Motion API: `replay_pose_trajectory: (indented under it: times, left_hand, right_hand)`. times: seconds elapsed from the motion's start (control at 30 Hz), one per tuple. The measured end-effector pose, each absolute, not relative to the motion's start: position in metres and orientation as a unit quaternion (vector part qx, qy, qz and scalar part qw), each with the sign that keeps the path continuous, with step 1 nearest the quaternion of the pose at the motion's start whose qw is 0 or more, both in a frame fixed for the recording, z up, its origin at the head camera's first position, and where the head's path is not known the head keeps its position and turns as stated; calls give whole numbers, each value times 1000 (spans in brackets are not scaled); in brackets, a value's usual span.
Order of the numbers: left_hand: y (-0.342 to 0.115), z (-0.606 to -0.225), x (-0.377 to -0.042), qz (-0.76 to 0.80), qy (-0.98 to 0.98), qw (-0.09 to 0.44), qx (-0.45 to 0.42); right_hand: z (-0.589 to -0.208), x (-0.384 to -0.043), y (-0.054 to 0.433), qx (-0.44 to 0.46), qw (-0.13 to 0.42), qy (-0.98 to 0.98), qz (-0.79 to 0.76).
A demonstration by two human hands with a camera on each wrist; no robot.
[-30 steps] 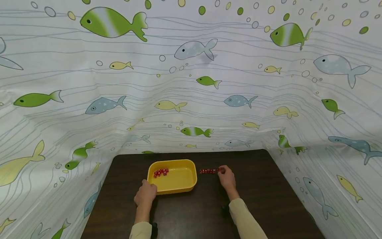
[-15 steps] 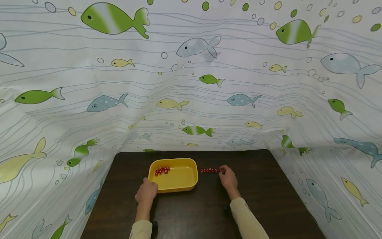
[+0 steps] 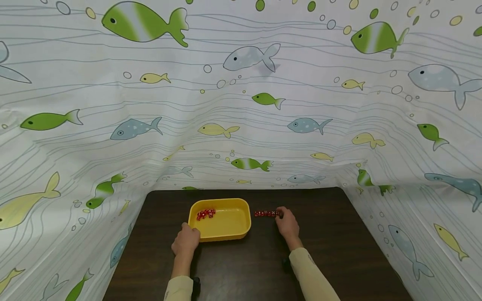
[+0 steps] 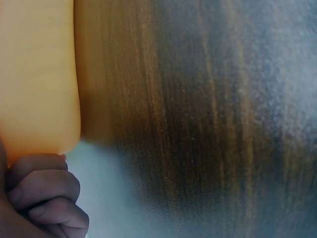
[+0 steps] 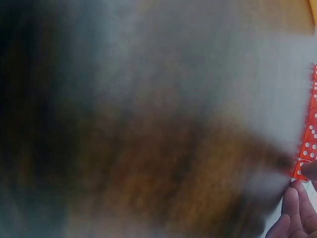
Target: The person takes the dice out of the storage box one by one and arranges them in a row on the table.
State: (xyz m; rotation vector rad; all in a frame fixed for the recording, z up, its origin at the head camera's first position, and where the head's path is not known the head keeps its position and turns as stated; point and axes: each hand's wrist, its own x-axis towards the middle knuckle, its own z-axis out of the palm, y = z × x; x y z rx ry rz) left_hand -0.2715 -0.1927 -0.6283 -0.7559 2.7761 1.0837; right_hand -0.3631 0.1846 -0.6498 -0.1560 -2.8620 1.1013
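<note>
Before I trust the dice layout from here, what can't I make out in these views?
- Dice in the yellow tray, head view: too small to read their pips surely.
- End die, right wrist view: partly covered by the right hand.
- Dice row, right wrist view: partly cut off by the right edge.
- Most of the tray, left wrist view: cut off by the left edge.

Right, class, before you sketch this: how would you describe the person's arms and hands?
The left sleeve and right sleeve are cream, ending before the wrists. The right one has a faint, unreadable mark. The left hand and right hand wear no gloves. A small black object shows beside the left sleeve, and a dark shape beside the right; details are unclear.
</note>
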Motion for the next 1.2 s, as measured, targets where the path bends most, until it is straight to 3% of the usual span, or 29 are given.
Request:
replay_pose_trajectory:
  times: [0.63,1.03,1.2]
  left_hand:
    - [-195,-630,-273,359,900,44,-244]
    - [-195,-631,-271,364,898,41,-244]
    - [-196,-631,-272,359,900,39,-245]
  right_hand:
    - [-636,-361,176,-62,45,-928,364]
    - [-604,-365,124,-17,105,-912,395]
    - [-590,-364,96,16,103,-907,407]
